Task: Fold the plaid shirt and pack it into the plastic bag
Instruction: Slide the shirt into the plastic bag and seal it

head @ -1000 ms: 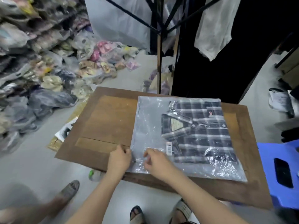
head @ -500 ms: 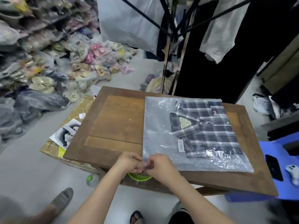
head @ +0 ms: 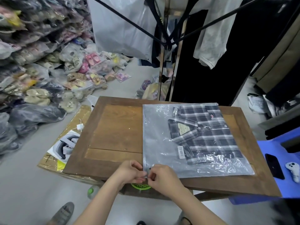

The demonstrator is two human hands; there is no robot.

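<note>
While the plaid shirt [head: 209,135] lies bagged, both hands [head: 129,172] pinch the plastic bag [head: 155,143].

Head camera, looking forward-down, close over wooden table [head: 113,127]

A brown wooden bench [head: 113,127] stands on a grey floor [head: 24,184], with heaped bagged slippers [head: 40,65] left, hanging clothes [head: 209,34] behind, and a blue stool [head: 274,150] right.

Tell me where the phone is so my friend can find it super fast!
Start at the big wooden table in the middle. Right beside it, on the right, stands a bright blue stool. The phone lies flat on the stool's top, and it is the long black slab, not the small white gadget next to it.
</note>
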